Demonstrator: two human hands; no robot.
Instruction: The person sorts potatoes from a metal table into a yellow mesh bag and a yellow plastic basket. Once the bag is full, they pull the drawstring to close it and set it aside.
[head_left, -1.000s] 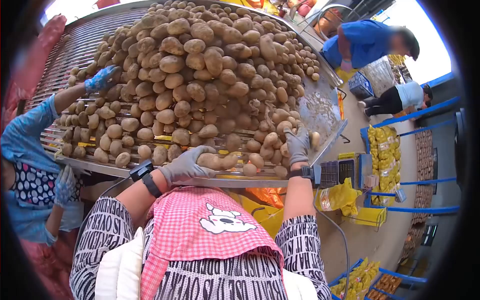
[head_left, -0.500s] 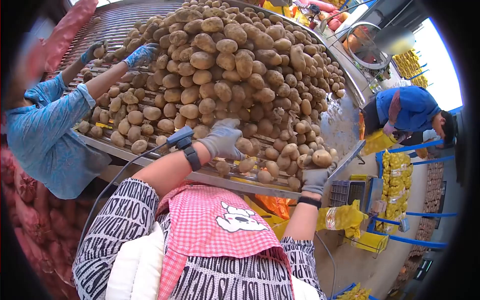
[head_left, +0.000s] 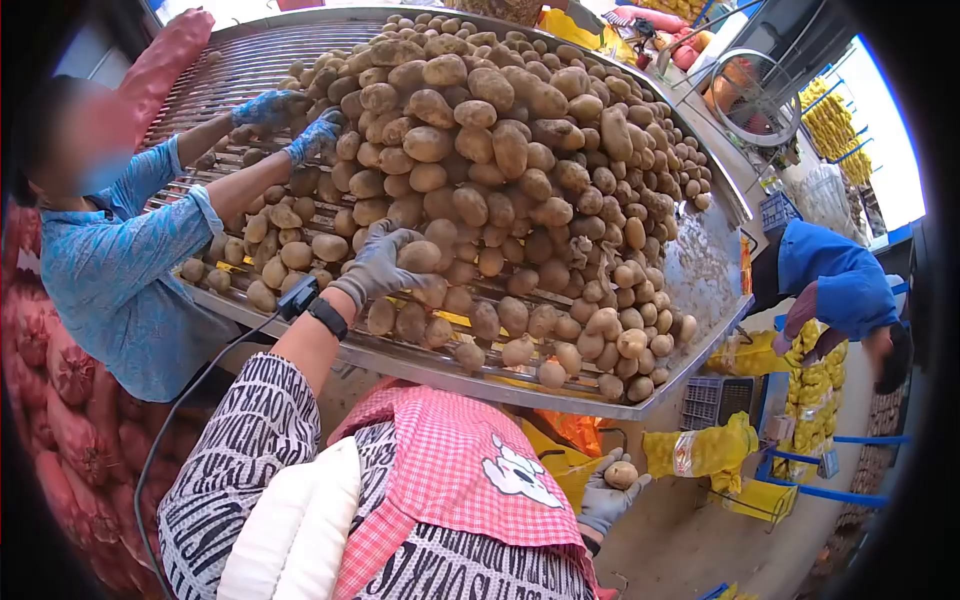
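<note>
Far L: stack of red sacks [head_left: 75, 400], then a co-worker's blue-gloved hands [head_left: 318, 138] at the heap's edge. Next, our L hand [head_left: 380, 268], grey glove, at the near side of the heap, fingers part-bent about one potato [head_left: 418, 258]; can't tell if that grip is firm or just touching. Mid: big heap of potatoes [head_left: 500, 165] on the slatted bench [head_left: 255, 62]. Handling, our guess: light singly, heavy en masse; hard, stiff, prob. OK to grab but may bruise if dropped; dusty skin may slip a bit on glove. Take hold round the middle, thumb opp. fingers. Looks: tan to brown, round/oval, mixed sizes, some w/ dirt patches. R of that, our R hand [head_left: 604, 500], off the bench below its near edge, grip closed on a single roundish tuber [head_left: 621, 475]. Yellow mesh sack [head_left: 700, 448] nearby, further R.
</note>
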